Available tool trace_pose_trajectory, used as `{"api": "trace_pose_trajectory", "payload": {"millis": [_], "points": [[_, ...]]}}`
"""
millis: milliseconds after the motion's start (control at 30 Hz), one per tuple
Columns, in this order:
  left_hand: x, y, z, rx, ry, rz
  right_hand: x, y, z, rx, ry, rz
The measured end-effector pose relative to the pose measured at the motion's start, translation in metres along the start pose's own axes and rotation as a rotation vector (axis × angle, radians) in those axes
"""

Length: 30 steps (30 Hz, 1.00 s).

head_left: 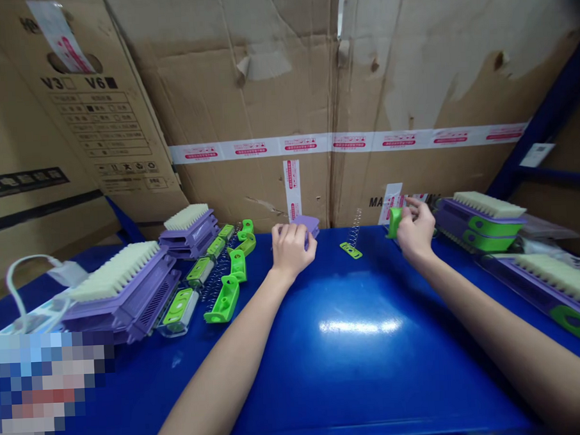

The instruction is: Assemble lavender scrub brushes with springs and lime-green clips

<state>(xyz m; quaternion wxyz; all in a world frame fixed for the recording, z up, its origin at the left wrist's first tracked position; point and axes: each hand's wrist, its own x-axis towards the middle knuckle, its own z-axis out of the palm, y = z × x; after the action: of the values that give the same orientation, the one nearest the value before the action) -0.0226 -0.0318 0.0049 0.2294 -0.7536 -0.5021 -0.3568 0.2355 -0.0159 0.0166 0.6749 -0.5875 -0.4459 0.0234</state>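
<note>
My left hand (292,248) is closed around a purple plastic piece (308,224), which shows behind and beside the fingers near the back of the blue table. Farther right, my right hand (417,228) holds a bright green plastic part (394,222) at its thumb side, with the other fingers bent; the exact grip is partly hidden. Between the hands lies a flat yellow-green plate (351,250) with slots. A thin coil spring (356,226) stands up beside it.
Purple cases with cream bristle pads are stacked at left (124,289) and right (482,219). Green curved parts (224,300), clear-sided green pieces (179,312) and several springs lie left of my left hand. Cardboard (246,104) walls the back; a white cable (14,281) lies far left.
</note>
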Motion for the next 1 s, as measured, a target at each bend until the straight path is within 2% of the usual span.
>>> {"api": "trace_pose_trajectory", "payload": {"millis": [100, 167, 233, 367, 533, 633, 733, 833, 1000], "points": [[-0.001, 0.005, 0.000, 0.129, -0.066, -0.034, 0.007, 0.015, 0.004, 0.165, -0.122, 0.323], [-0.001, 0.007, 0.000, 0.199, -0.112, -0.054, 0.008, 0.023, 0.007, 0.258, -0.170, 0.440], [0.000, 0.009, -0.001, 0.253, -0.120, -0.079, 0.008, 0.028, 0.010, 0.313, -0.201, 0.485], [0.003, 0.008, -0.003, 0.310, -0.098, -0.108, 0.004, 0.031, 0.011, 0.324, -0.231, 0.481], [0.007, 0.007, -0.009, 0.313, -0.145, -0.127, -0.002, 0.027, 0.008, 0.219, -0.296, 0.343], [0.008, 0.008, -0.011, 0.333, -0.145, -0.160, -0.004, 0.026, 0.006, 0.045, -0.323, 0.281], [0.006, 0.007, -0.008, 0.339, -0.195, -0.179, -0.004, 0.025, 0.004, -0.168, -0.324, 0.206], [0.004, 0.004, -0.002, 0.353, -0.238, -0.182, -0.002, 0.021, 0.000, -0.252, -0.241, 0.060], [0.002, -0.003, -0.001, 0.319, -0.198, -0.141, -0.006, -0.003, -0.005, -0.107, 0.046, -0.288]]}}
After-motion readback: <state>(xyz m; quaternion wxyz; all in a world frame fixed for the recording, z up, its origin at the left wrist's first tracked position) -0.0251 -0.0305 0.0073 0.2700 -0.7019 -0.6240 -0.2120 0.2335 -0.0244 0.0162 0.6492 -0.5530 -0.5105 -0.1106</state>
